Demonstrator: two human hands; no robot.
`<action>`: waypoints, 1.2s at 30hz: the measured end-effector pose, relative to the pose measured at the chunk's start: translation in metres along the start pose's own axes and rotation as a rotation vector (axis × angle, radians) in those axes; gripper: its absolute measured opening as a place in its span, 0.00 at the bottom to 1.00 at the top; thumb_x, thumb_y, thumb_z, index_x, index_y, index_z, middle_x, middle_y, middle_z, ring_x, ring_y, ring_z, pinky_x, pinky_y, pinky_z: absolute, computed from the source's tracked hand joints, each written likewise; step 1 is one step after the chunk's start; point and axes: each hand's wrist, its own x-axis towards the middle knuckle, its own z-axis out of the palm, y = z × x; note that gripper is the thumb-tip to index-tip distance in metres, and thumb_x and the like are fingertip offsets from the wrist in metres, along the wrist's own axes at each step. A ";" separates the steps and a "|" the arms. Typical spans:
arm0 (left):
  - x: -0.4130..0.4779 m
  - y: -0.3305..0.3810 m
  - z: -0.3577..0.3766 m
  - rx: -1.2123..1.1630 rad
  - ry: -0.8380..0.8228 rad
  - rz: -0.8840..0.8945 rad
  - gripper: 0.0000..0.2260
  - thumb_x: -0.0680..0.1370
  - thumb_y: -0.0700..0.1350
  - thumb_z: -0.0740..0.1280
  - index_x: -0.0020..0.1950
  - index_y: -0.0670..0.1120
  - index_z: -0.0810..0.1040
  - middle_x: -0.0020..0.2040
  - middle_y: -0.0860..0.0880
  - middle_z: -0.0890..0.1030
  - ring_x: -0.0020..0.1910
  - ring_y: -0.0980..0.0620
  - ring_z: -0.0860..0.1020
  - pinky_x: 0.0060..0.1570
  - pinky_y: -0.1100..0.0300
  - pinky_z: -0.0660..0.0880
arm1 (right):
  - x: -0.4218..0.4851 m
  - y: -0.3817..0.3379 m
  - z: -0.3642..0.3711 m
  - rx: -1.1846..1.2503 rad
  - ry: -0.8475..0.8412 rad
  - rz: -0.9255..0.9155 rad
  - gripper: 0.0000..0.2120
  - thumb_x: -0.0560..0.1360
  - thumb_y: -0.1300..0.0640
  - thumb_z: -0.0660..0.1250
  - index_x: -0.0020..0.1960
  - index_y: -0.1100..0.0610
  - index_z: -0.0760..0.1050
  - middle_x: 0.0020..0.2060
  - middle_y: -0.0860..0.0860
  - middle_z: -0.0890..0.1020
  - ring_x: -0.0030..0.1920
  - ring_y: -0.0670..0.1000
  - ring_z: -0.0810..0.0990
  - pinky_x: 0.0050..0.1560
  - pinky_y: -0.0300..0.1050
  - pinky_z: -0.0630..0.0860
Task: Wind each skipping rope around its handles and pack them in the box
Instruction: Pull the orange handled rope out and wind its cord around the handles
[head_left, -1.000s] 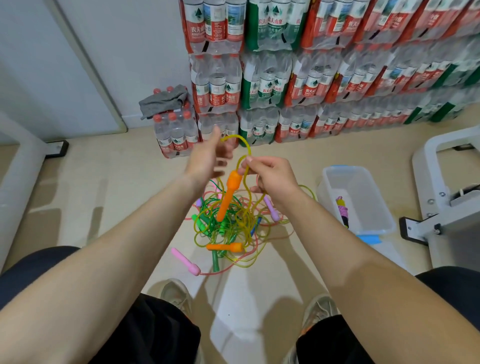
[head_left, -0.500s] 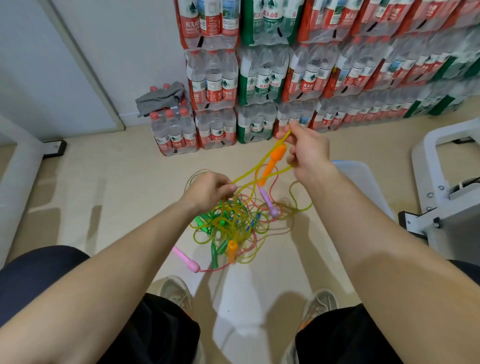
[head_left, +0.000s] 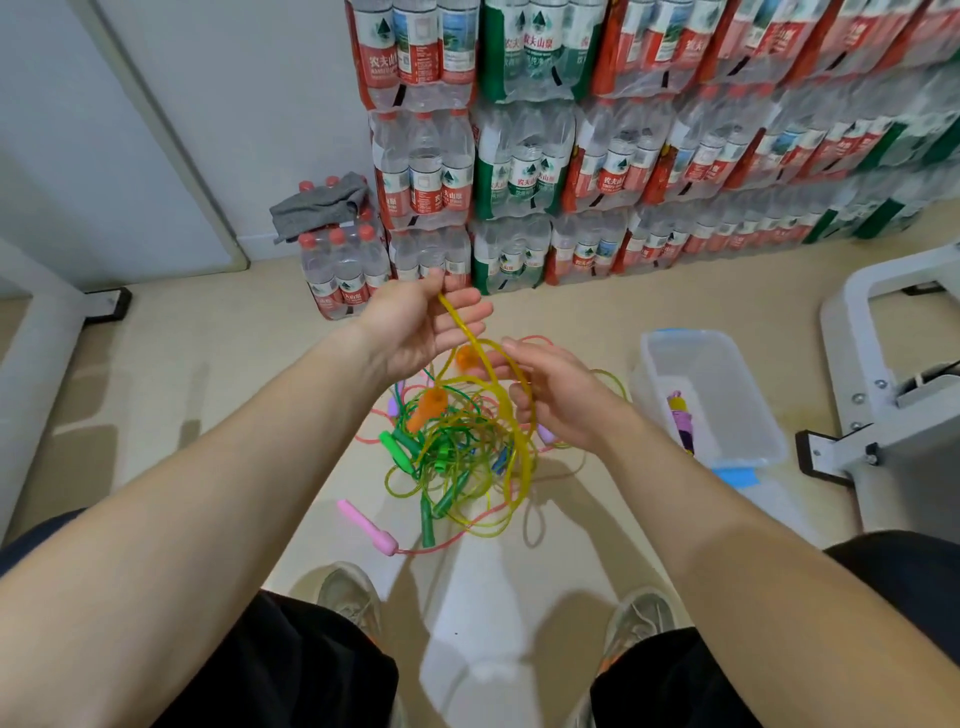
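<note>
Left hand (head_left: 421, 325) is raised at centre frame, palm up and fingers straight, with the yellow rope (head_left: 524, 462) running across them; whether the thumb pins it I cannot tell; right hand (head_left: 563, 397) sits just lower right, back to the camera, a loop of that rope passing over its fingers; an orange handle (head_left: 466, 358) shows at its fingertips, the grip hidden; a second orange handle (head_left: 431, 408) hangs just below; under both hands the tangled pile of ropes (head_left: 447, 467) lies on the floor, a pink handle (head_left: 363, 525) at its lower left; right of centre stands the clear box (head_left: 727, 452), one wound rope (head_left: 681, 423) inside; bottled-water packs (head_left: 519, 171) fill the top.
</note>
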 end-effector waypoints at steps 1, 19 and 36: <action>0.002 0.001 -0.002 -0.038 0.024 -0.002 0.16 0.87 0.47 0.52 0.45 0.44 0.73 0.34 0.47 0.83 0.34 0.49 0.85 0.32 0.56 0.82 | -0.002 0.000 0.003 -0.016 -0.033 -0.015 0.12 0.78 0.49 0.67 0.50 0.58 0.81 0.44 0.51 0.86 0.27 0.46 0.65 0.29 0.41 0.60; -0.012 -0.061 -0.033 0.948 -0.310 0.279 0.10 0.83 0.44 0.64 0.44 0.46 0.81 0.42 0.48 0.82 0.41 0.52 0.76 0.45 0.53 0.73 | 0.010 -0.017 -0.002 0.300 0.244 -0.153 0.12 0.84 0.57 0.61 0.44 0.60 0.74 0.31 0.49 0.81 0.22 0.43 0.66 0.23 0.35 0.64; 0.024 -0.057 -0.116 1.851 0.175 0.155 0.10 0.74 0.50 0.75 0.40 0.53 0.75 0.45 0.51 0.80 0.50 0.46 0.79 0.43 0.58 0.71 | 0.011 -0.034 -0.093 0.309 0.930 -0.127 0.16 0.82 0.52 0.65 0.38 0.59 0.74 0.32 0.52 0.77 0.21 0.45 0.64 0.24 0.40 0.62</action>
